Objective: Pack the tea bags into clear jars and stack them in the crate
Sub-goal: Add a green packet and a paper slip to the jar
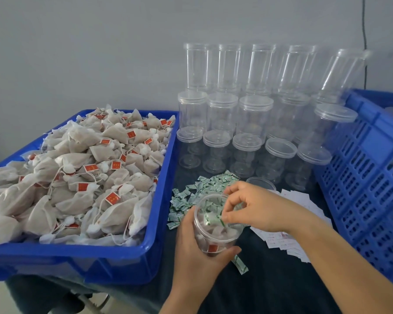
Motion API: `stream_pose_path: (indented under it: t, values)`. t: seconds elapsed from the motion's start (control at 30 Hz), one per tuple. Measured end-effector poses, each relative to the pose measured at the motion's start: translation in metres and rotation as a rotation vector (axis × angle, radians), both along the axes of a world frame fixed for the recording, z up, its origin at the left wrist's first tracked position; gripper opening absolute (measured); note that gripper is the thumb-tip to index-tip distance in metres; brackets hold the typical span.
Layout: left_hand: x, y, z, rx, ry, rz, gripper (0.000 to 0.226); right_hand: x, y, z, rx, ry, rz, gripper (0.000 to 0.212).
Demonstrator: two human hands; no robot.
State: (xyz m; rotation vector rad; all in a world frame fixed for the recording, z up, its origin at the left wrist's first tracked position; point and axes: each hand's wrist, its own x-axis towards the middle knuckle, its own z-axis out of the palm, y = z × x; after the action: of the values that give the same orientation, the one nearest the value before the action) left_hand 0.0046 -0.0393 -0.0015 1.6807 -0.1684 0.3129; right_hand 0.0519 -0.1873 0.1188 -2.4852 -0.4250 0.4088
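Grey wall stands behind a table (270, 279) covered with dark cloth. On its left side a blue tray (154, 223) is heaped with tea bags (82, 177), so most of the packing is still left. At the back, many empty jars (254, 116) with lids wait in stacked rows. The left hand (197, 248) has its grip wrapped around an open jar (216, 225), which sits near the table's front edge and already holds several tea bags. The right hand (256, 211) pinches a small green packet (213, 217) over the jar's mouth, its grip closed on it. More green packets (197, 189) lie just behind the jar, and white paper slips (290, 236) lie to the right. I judge this jar is nearly filled, not yet closed. The blue crate (372, 177) at the right is cut off by the frame; its inside is mostly hidden, so I cannot tell how many jars are stacked there.
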Motion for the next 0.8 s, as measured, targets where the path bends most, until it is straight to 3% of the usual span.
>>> stream_pose_path:
  t: [0.27,0.43,0.63,0.7,0.77,0.8]
  values:
    - [-0.001,-0.003,-0.002,0.009,0.004,-0.008,0.099,-0.002,0.007,-0.015,-0.170,-0.069,0.023,0.014]
    - [-0.001,-0.008,-0.004,0.023,0.027,-0.009,0.104,-0.007,-0.006,-0.005,-0.144,-0.084,0.013,0.020]
    - [0.002,-0.012,-0.003,-0.012,0.007,-0.026,0.097,-0.004,-0.069,0.001,0.238,-0.276,-0.479,0.016]
    - [0.004,-0.016,-0.004,-0.025,0.009,-0.043,0.098,0.005,-0.091,-0.020,0.215,-0.326,-0.662,0.016]
    - [0.006,-0.021,-0.004,-0.032,0.017,-0.068,0.099,0.015,-0.106,-0.045,0.096,-0.258,-0.759,0.014]
    - [0.007,-0.024,-0.004,-0.033,0.023,-0.083,0.099,0.019,-0.110,-0.057,0.027,-0.190,-0.777,0.025]
